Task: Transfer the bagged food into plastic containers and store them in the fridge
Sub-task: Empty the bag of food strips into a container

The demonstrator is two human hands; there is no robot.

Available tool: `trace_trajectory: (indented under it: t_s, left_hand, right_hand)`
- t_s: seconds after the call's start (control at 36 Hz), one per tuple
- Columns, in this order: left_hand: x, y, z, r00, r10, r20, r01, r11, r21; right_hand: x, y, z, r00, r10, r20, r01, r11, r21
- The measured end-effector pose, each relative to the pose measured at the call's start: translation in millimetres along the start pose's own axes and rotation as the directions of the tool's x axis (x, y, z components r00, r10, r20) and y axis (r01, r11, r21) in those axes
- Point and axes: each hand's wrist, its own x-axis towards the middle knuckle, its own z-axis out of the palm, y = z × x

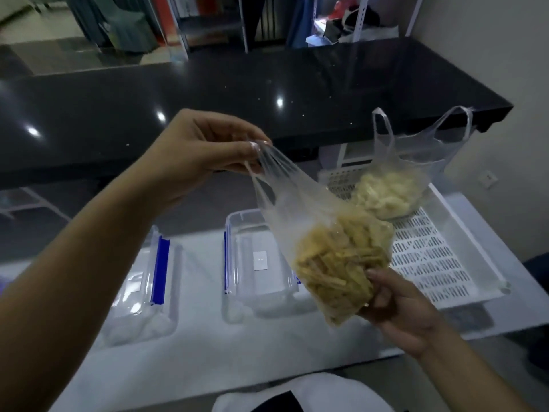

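Observation:
A clear plastic bag of yellowish food strips (338, 260) hangs in the air above the white table. My left hand (205, 150) pinches the bag's handles at the top. My right hand (398, 304) grips the bag's bottom from below. Under the bag stands an open clear plastic container (252, 263) with blue clips. A second clear container (142, 286) with a blue clip lies to its left. Another clear bag of pale food (389, 191) sits in a white perforated tray (439, 257) at the right.
A long black glossy counter (237, 93) runs behind the white table (208, 352). Shelving and cloth items stand in the background. A wall socket (488, 176) is on the right wall.

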Motion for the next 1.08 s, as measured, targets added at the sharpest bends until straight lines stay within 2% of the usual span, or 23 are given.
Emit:
trace_trajectory:
  t_s: [0.17,0.31,0.36,0.5,0.58,0.75,0.94,1.08]
  left_hand:
    - [-22.8,-47.1,-15.9,0.998,-0.055,-0.042,0.057,0.998,0.03]
    - [-18.4,-89.2,-23.3,0.996,-0.093,0.001,0.092,0.992,0.091]
    - [-15.5,-101.5,-24.3,0.996,-0.094,0.012,0.092,0.991,0.096]
    - [-10.6,-121.6,-35.3,0.996,-0.089,-0.009,0.089,0.996,-0.015]
    - [-7.2,-137.8,-42.6,0.991,-0.133,-0.004,0.132,0.991,-0.031]
    - [3.3,-163.4,-43.4,0.985,-0.171,-0.004,0.171,0.985,-0.012]
    - [9.1,-176.5,-38.6,0.98,-0.183,-0.081,0.173,0.978,-0.113]
    - [14.9,-192.1,-28.0,0.954,-0.275,-0.118,0.25,0.949,-0.193]
  right_hand:
    - [-7.4,10.5,1.1,0.976,-0.02,-0.218,-0.02,0.983,-0.181]
    - [-10.0,12.1,10.6,0.93,-0.043,-0.364,-0.044,0.973,-0.227]
    - [-10.4,14.5,17.3,0.916,-0.056,-0.398,-0.042,0.971,-0.234]
    - [-16.5,16.9,30.1,0.901,-0.139,-0.412,0.007,0.952,-0.305]
    - [-13.4,21.4,41.4,0.889,-0.137,-0.438,0.011,0.961,-0.277]
    - [-2.3,56.4,53.4,0.802,-0.118,-0.586,0.004,0.981,-0.193]
    - [1.5,88.8,61.8,0.792,-0.148,-0.592,0.093,0.988,-0.121]
    - [3.0,104.3,73.6,0.781,-0.143,-0.608,0.101,0.99,-0.103]
